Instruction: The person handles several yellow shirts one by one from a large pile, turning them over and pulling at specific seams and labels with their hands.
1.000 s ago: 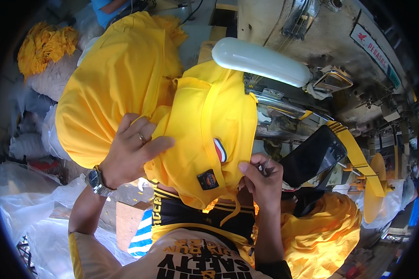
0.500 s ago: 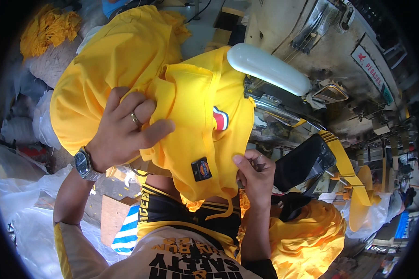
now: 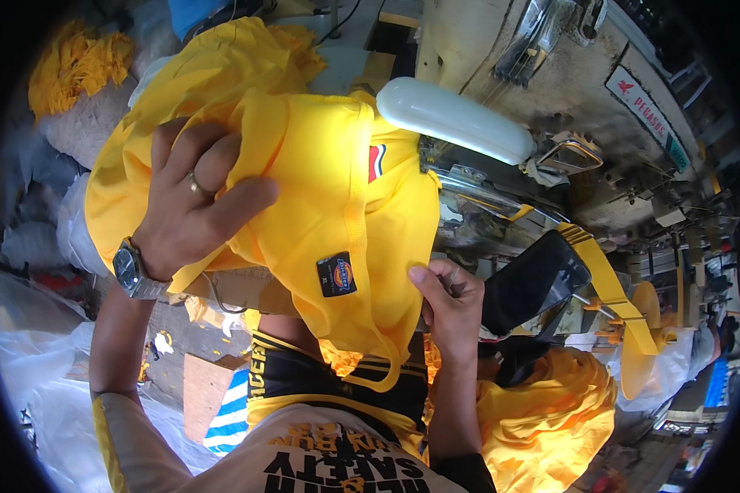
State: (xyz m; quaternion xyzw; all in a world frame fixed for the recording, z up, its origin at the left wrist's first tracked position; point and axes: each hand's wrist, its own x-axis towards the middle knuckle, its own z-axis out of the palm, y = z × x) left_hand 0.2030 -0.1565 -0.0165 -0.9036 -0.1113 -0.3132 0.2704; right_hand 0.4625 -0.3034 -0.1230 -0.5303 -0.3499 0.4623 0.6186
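Left hand has a fold of the yellow shirt gripped, right hand is pinching its right edge, so they're well apart. Shirt's draped between them, black label facing up, with the sewing machine over on the far right.

The head view comes from the left one of two fisheye cameras worn side by side on the person's head. It looks steeply down past the person's own shirt, at the lower edge, and forward to a machine at the upper right. It is close to the work, with the left hand and right hand large in frame. A dark round rim closes the sides.
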